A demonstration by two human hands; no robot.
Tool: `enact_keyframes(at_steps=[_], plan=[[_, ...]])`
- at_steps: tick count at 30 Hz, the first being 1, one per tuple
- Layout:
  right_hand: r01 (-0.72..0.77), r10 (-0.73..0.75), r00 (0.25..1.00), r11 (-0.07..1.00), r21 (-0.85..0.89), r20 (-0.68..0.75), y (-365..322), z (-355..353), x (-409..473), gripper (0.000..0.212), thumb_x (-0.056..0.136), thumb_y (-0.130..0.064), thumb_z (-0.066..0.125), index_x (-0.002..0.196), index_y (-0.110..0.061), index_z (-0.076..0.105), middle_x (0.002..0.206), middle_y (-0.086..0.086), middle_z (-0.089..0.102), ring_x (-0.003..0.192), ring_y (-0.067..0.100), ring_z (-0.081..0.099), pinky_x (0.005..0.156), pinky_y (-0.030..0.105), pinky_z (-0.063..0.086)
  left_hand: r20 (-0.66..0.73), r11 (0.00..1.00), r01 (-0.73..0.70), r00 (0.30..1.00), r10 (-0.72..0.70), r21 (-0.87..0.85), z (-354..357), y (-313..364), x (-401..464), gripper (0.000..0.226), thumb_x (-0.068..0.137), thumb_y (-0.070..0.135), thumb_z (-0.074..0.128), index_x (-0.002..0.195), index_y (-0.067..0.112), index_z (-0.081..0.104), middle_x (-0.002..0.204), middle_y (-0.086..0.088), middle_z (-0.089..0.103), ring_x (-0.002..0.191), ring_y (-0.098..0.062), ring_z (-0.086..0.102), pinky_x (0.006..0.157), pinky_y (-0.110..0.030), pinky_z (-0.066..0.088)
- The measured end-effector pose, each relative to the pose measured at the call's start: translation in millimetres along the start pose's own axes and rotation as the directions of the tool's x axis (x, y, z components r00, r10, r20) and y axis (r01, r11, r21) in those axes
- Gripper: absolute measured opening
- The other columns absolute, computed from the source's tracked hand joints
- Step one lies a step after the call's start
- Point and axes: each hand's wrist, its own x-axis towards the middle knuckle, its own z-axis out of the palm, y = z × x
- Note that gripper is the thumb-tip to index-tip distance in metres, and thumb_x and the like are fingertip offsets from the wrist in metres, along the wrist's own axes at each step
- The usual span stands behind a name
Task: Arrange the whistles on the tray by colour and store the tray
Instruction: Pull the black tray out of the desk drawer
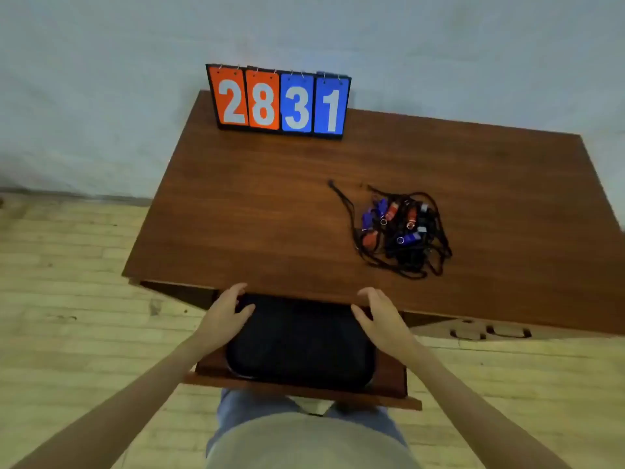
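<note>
The dark tray [301, 343] lies in the pulled-out drawer [389, 377] directly between the two hands, its far end tucked under the front edge of the table [270, 204]. The left hand [225, 318] sits at the tray's left rim with fingers loosely bent and spread, thumb reaching in over the dark surface; the right hand [378, 318] mirrors it at the right rim, fingers half-curled and apart. Neither plainly has a closed hold yet, and whether the fingertips touch the rim I cannot tell. The step in hand looks like lifting the tray out so it can go on the table. To do it well, slide fingers under both side rims at matching points, thumbs on top, and draw the tray toward the body first, so its far end comes free of the table edge before it rises. Keep it level and lift with both hands together, since the drawer walls sit just beside the rims and leave little room to tilt. The whistles [399, 228], red and blue ones tangled in black cords, lie in a heap well ahead of the right hand, so set the tray down ahead of the left hand, on the bare wood short of the scoreboard [279, 101]
</note>
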Motion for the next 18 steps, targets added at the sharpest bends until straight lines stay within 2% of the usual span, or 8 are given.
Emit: enact_keyframes(at_steps=[4,6,9,12,15,18], plan=[[-0.139,0.140,0.990,0.990,-0.026,0.032,24.9,33.9,-5.4,0.029,0.096,-0.033,0.050,0.116,-0.012,0.051,0.114,0.004,0.054,0.107,0.021,0.055,0.091,0.033,0.046,0.012,0.982,0.179,0.984,-0.179,-0.066,12.8,-20.8,2.1,0.054,0.096,0.022,0.053,0.144,0.008,0.033,0.140,-0.009,0.049,0.124,-0.026,0.051,0.096,-0.035,0.044],[-0.227,0.228,0.973,0.973,-0.051,0.022,33.9,50.3,-4.2,0.032,0.096,-0.031,0.051,0.118,-0.008,0.049,0.116,0.009,0.053,0.108,0.025,0.053,0.090,0.034,0.046,0.021,0.960,0.265,0.964,-0.264,-0.092,19.8,-26.7,5.3,0.054,0.097,0.021,0.051,0.145,0.007,0.030,0.141,-0.011,0.047,0.125,-0.029,0.049,0.091,-0.032,0.040],[-0.335,0.334,0.942,0.939,-0.072,-0.028,39.2,64.4,-1.5,0.042,0.095,-0.026,0.052,0.127,0.000,0.043,0.125,0.020,0.047,0.117,0.034,0.046,0.096,0.039,0.041,0.029,0.924,0.359,0.933,-0.359,-0.133,26.5,-32.4,13.7,0.060,0.097,0.022,0.049,0.149,0.006,0.023,0.145,-0.014,0.043,0.130,-0.032,0.043,0.096,-0.035,0.039],[-0.414,0.414,0.910,0.910,-0.009,-0.021,39.1,74.7,-1.5,0.055,0.093,-0.021,0.053,0.137,0.004,0.031,0.133,0.025,0.040,0.125,0.040,0.041,0.100,0.044,0.040,0.032,0.892,0.422,0.906,-0.423,-0.163,35.7,-39.5,17.7,0.061,0.096,0.022,0.050,0.148,0.005,0.023,0.142,-0.017,0.045,0.128,-0.034,0.045,0.096,-0.037,0.040],[-0.476,0.473,0.879,0.874,0.098,0.055,42.9,79.4,1.7,0.066,0.093,-0.018,0.053,0.144,0.007,0.018,0.141,0.028,0.035,0.131,0.042,0.038,0.104,0.048,0.039,0.050,0.872,0.446,0.894,-0.446,-0.203,43.8,-40.5,18.4,0.058,0.096,0.020,0.050,0.145,0.004,0.026,0.140,-0.018,0.046,0.125,-0.036,0.046,0.093,-0.035,0.041],[-0.517,0.500,0.856,0.839,0.168,0.134,46.3,79.6,3.3,0.068,0.092,-0.017,0.053,0.144,0.007,0.017,0.142,0.029,0.034,0.129,0.043,0.039,0.104,0.048,0.039,0.054,0.858,0.446,0.892,-0.448,-0.253,46.5,-42.0,19.1,0.056,0.094,0.020,0.052,0.143,0.006,0.030,0.136,-0.018,0.049,0.121,-0.037,0.049,0.093,-0.037,0.043]])
